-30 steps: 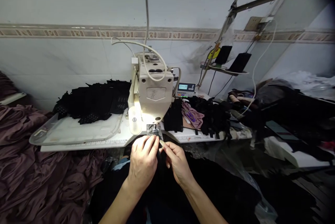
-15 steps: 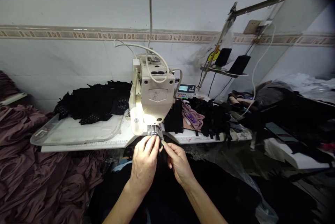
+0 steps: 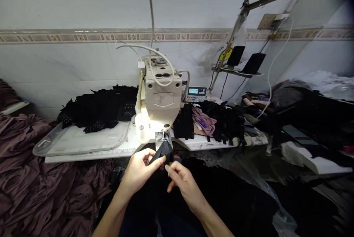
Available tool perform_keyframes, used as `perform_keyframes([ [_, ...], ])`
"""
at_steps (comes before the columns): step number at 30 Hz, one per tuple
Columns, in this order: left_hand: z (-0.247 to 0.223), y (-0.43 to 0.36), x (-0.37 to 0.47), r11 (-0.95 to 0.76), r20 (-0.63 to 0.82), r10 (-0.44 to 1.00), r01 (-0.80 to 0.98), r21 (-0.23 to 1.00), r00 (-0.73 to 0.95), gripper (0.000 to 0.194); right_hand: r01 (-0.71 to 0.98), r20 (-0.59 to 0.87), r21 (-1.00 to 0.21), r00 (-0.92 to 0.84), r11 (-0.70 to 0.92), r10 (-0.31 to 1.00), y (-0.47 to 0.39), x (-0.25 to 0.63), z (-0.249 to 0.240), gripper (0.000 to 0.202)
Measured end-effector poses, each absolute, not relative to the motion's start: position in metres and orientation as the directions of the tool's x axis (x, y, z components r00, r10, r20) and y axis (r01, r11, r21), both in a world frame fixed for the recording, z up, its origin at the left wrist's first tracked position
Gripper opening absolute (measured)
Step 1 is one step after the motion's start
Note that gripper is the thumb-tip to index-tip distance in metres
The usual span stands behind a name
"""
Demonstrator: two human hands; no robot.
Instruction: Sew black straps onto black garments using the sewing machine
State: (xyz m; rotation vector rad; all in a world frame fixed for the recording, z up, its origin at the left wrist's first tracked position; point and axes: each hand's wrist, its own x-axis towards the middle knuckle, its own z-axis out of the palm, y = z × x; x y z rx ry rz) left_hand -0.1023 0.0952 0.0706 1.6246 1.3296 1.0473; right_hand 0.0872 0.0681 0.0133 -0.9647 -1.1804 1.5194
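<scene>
A sewing machine [image 3: 160, 98] stands in front of me, its lamp lit beside the needle area. A piece of black fabric [image 3: 165, 151] reaches from under the presser foot [image 3: 165, 137] down to my hands. My left hand [image 3: 142, 168] pinches this fabric between thumb and fingers on its left side. At its lower right edge, my right hand [image 3: 181, 179] has thumb and forefinger closed on the fabric, other fingers curled. More black cloth lies over my lap below, and the fabric's lower end merges with it.
Black pieces [image 3: 99, 107] lie on a clear plastic tray [image 3: 83, 139] at left. Mauve fabric [image 3: 41, 170] is heaped beyond. Right of the machine are black strips [image 3: 225, 120], a mauve scrap [image 3: 204, 119] and a control panel [image 3: 196, 94]. Thread cones [image 3: 253, 63] stand above.
Both hands have drawn back from the needle area toward me. My left hand has turned from lying over the fabric to pinching it, and more black fabric shows below the presser foot.
</scene>
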Motion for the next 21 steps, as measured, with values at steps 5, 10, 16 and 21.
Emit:
perform_keyframes([
  [5,0.06,0.1,-0.095,-0.063,0.048,0.995,0.176,0.982,0.084,0.045,-0.238,-0.035,-0.969,-0.16,-0.073,0.986,0.076,0.083,0.018,0.053],
  [10,0.052,0.083,-0.088,-0.104,0.099,0.994,0.175,0.979,0.035,0.038,-0.039,0.181,-0.982,0.037,0.183,0.983,0.083,0.101,0.04,0.047],
  [16,0.056,0.055,-0.081,-0.301,0.252,0.951,0.371,0.878,0.177,0.047,0.219,0.41,-0.888,-0.021,0.405,0.912,0.095,0.126,0.068,0.012],
  [21,0.059,0.066,-0.077,-0.256,0.184,0.954,0.327,0.91,0.235,0.032,0.191,0.275,-0.942,-0.042,0.278,0.961,0.125,0.122,0.061,0.017],
])
